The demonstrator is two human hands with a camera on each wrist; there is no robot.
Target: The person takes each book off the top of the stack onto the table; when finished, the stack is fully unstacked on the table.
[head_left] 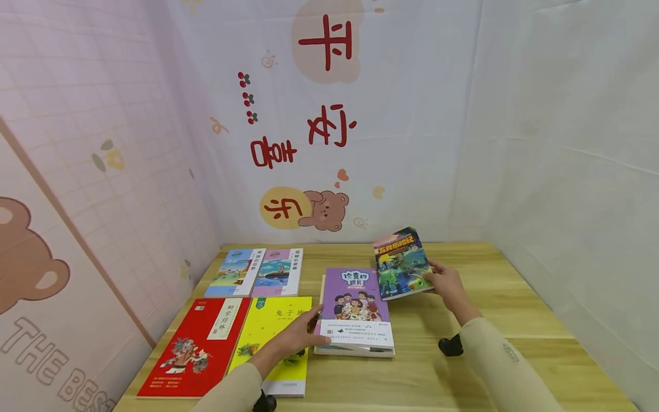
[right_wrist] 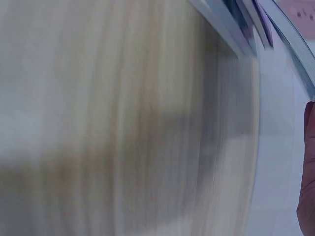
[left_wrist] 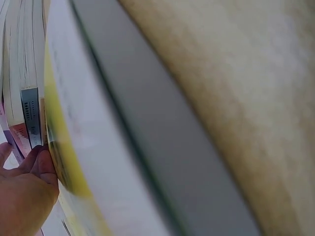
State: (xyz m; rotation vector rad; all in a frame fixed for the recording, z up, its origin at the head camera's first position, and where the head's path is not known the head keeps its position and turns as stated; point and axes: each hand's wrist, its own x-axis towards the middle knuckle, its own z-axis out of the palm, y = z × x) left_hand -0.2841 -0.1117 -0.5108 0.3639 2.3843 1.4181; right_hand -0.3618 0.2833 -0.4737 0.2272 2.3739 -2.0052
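Stacked books (head_left: 355,309), the top one purple with a pale band along its near edge, are the landmark. Behind the stack and to either side of it rises a white printed backdrop (head_left: 412,143); beneath it spreads a wooden table (head_left: 427,383). To the stack's left lies a red book (head_left: 206,349), with a yellow book (head_left: 268,320) between it and the stack. At the stack's far left, beyond those two, lie a blue book (head_left: 234,273) and a mauve book (head_left: 278,273), side by side. Over the stack's far right corner, a dark comic book (head_left: 399,263) is held aslant, cover showing; whether it touches the purple cover cannot be told. The right hand (head_left: 448,283), right of the stack, pinches that book's right edge, thumb over the cover. The left hand (head_left: 296,335) touches the stack's left side, thumb and fingers spread wide apart.
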